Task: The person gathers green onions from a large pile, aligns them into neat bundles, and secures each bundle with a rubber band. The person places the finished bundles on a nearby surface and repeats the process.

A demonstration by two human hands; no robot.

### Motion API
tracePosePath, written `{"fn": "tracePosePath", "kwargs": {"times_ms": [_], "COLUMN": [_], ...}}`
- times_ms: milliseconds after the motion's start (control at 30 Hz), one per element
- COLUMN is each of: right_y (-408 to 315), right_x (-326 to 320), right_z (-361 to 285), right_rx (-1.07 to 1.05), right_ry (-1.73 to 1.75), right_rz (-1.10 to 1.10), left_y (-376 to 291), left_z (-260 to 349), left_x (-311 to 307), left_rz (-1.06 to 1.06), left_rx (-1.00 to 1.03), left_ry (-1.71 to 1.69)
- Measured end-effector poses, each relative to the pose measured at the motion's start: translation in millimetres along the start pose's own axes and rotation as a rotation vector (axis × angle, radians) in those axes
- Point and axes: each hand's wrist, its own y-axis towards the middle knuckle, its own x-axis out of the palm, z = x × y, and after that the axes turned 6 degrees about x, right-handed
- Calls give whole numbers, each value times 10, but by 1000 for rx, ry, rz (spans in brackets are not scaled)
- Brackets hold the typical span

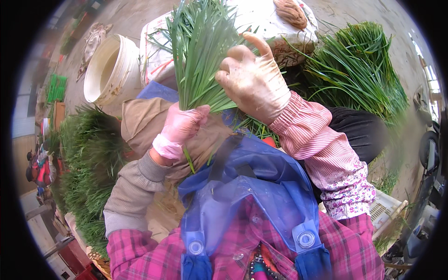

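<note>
My left hand [185, 124], in a thin pinkish glove, is closed around the lower end of a bunch of long green leaves [199, 66], which fan out upward. My right hand [253, 77], in a thin whitish glove, is raised just right of the bunch, with its fingers curled and one finger extended. Whether it pinches any leaf is hard to tell. Behind the bunch lies a stuffed white sack [259, 17] with loose leaves on it. A brown cloth [206, 136] and a blue plastic apron [245, 189] cover my lap and front.
A white bucket [122, 70] stands tilted at upper left. Big heaps of green leaves lie at left [91, 168] and right [360, 70]. A brown bundle [291, 13] rests on the sack. A pale plastic crate [385, 210] is at lower right. Another person [42, 168] is far left.
</note>
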Motion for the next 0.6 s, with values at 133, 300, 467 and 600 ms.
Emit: {"fn": "tracePosePath", "kwargs": {"times_ms": [133,300,467,600], "right_y": [-197,-624,-801,-242], "right_x": [-127,-160,-14,-66], "right_z": [-193,-105,374,551], "right_rx": [-120,-186,119,669], "right_ry": [240,522,185,1164], "right_rz": [-282,-425,-1313,-781], "left_y": [49,136,176,417], "left_z": [18,216,496,764], "left_x": [-29,-217,-228,10], "left_rz": [41,100,-30,-277], "left_rx": [34,101,129,259], "left_ry": [-98,-100,-203,-335]}}
